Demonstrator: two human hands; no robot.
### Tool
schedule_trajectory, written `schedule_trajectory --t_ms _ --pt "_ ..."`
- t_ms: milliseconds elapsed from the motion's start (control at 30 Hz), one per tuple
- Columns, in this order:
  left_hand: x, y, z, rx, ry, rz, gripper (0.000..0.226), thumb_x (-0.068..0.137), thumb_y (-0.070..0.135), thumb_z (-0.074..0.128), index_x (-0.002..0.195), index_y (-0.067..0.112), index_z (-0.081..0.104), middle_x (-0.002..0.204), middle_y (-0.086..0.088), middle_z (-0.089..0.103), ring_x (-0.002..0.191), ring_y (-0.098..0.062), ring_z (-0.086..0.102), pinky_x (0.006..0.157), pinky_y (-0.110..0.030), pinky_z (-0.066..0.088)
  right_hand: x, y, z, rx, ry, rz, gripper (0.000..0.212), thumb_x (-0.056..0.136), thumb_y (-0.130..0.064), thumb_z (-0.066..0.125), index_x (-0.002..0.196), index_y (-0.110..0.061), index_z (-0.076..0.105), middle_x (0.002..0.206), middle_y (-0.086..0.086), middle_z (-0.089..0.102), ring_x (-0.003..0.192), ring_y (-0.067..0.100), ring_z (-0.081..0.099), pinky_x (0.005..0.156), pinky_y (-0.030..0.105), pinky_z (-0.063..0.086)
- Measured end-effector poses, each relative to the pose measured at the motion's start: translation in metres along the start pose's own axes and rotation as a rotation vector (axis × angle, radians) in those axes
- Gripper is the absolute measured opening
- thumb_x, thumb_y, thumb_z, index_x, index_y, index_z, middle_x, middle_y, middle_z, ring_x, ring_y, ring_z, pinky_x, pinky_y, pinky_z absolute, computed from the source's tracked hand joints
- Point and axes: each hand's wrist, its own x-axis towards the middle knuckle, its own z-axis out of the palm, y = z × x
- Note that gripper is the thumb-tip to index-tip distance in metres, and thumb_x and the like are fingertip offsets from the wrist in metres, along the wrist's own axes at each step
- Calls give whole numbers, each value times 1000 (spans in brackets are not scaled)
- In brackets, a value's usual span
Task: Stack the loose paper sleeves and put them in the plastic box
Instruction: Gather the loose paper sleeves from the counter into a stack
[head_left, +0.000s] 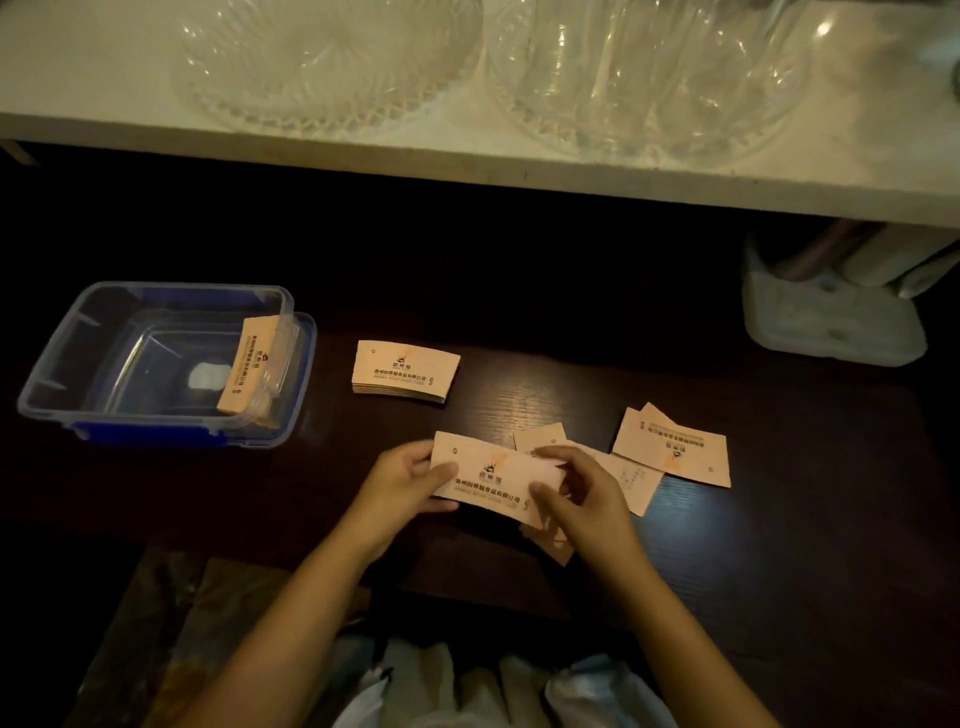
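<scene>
Both hands hold one small bundle of tan printed paper sleeves (493, 475) just above the dark table. My left hand (408, 480) grips its left end and my right hand (582, 493) grips its right end. A neat stack of sleeves (405, 371) lies further back in the middle. Loose sleeves (672, 449) lie scattered to the right, and a few more are partly hidden under my right hand. The clear plastic box (67, 374) with blue clips stands at the left, with a stack of sleeves (249, 364) leaning on edge against its right wall.
A white shelf (467, 156) overhangs the back of the table and carries two clear glass bowls (332, 62). A white plastic object (831, 322) sits at the back right. Crumpled plastic bags (498, 686) lie below my arms.
</scene>
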Motion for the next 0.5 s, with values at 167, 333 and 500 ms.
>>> schedule_trajectory --t_ms 167,333,500 --pt "2 -6 -16 -281 215 -75 27 92 9 45 118 8 54 105 -11 66 97 -21 63 73 -32 55 -4 23 -34 -364 380 -59 36 80 -14 68 114 -20 57 108 2 59 101 21 55 81 27 45" --pt "0 -17 -21 -475 343 -138 32 93 6 41 124 3 48 112 -16 60 103 -28 57 83 -40 46 -18 41 -25 -830 149 -202 68 66 -41 77 124 -14 54 131 8 56 124 29 46 99 44 33" --pt "-2 -26 -13 -450 360 -160 27 93 7 42 119 6 51 104 -13 62 95 -24 60 79 -39 48 -25 42 12 -875 358 21 78 56 -63 71 117 -16 56 114 9 58 107 28 48 86 44 34"
